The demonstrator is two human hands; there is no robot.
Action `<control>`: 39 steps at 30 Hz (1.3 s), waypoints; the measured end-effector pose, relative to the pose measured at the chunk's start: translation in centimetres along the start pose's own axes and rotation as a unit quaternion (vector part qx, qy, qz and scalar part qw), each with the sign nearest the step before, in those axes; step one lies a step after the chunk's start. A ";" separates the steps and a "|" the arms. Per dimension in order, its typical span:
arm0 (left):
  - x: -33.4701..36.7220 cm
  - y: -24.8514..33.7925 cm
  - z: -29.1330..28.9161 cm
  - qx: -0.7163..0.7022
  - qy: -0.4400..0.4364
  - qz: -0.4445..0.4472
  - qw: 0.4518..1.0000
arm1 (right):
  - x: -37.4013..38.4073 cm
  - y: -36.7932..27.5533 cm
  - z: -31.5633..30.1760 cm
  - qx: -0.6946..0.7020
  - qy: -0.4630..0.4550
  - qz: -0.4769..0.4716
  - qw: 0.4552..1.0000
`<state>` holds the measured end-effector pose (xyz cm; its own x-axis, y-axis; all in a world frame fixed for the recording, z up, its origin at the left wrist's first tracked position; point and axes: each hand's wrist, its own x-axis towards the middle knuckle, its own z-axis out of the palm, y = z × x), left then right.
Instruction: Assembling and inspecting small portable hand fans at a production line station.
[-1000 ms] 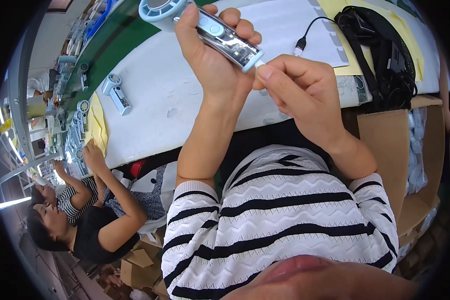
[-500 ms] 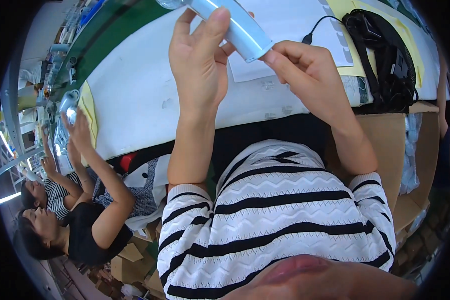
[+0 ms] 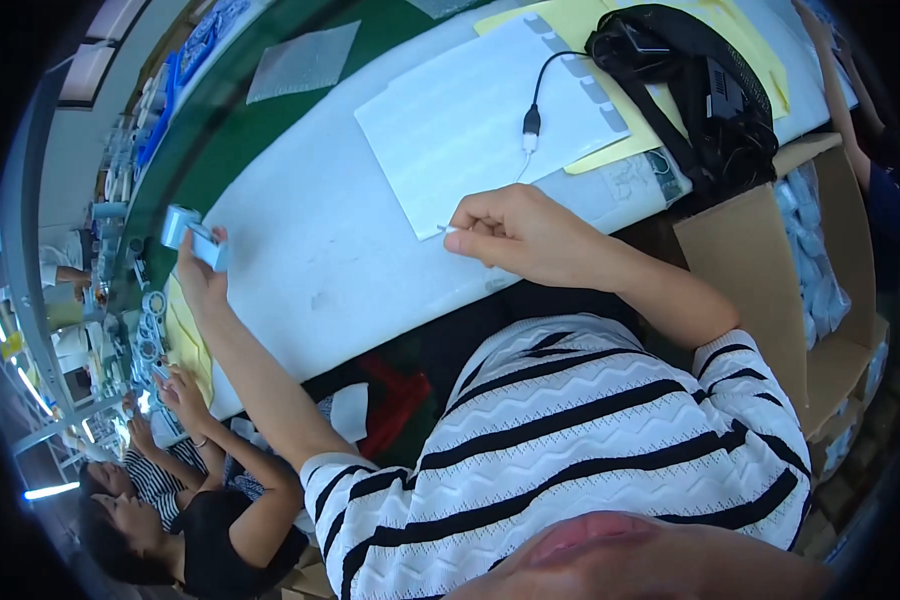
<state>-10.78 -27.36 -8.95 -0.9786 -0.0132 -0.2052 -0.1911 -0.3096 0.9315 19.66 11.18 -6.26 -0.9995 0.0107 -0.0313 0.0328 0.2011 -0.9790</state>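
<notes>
My left hand [image 3: 204,278] is stretched out to the far left, its fingers closed round a light-blue tube-shaped device [image 3: 208,248] with a shiny rounded end; its exact kind does not show. Over the front edge of the white table, my right hand [image 3: 515,232] pinches the small white plug [image 3: 450,229] of a charging cable. The plug's tip points left, away from the fingers. Behind that hand the thin white cord rises to a white connector [image 3: 529,143], joined to a black cable plug [image 3: 532,121]. Plug and device are well apart.
A white sheet [image 3: 480,120] lies on the padded white table [image 3: 300,270], with yellow paper [image 3: 610,155] beneath. A black mesh bag [image 3: 685,90] sits at the right, above an open cardboard box [image 3: 745,265] of wrapped items. Two co-workers [image 3: 210,540] work at the left.
My left hand has carried the light-blue device from the top middle to the far left. My right hand has come away from the device's end and moved left, with the plug now showing.
</notes>
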 end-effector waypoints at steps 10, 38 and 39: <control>2.1 -2.0 -6.2 0.703 0.181 0.143 0.672 | 1.8 0.1 -1.3 0.180 -0.145 0.133 0.964; -18.0 -13.3 25.5 0.271 -0.523 0.248 0.769 | 12.3 3.4 -5.9 0.343 -0.045 0.114 0.931; -18.2 -13.1 25.7 0.262 -0.510 0.249 0.780 | 12.0 3.3 -6.1 0.354 -0.041 0.111 0.928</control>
<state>7.57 1.31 -9.68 -0.4409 0.8392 0.3184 0.4900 -0.0722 0.8687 7.79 17.92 -8.66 -0.9665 -0.1052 -0.2341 0.2552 -0.4913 -0.8327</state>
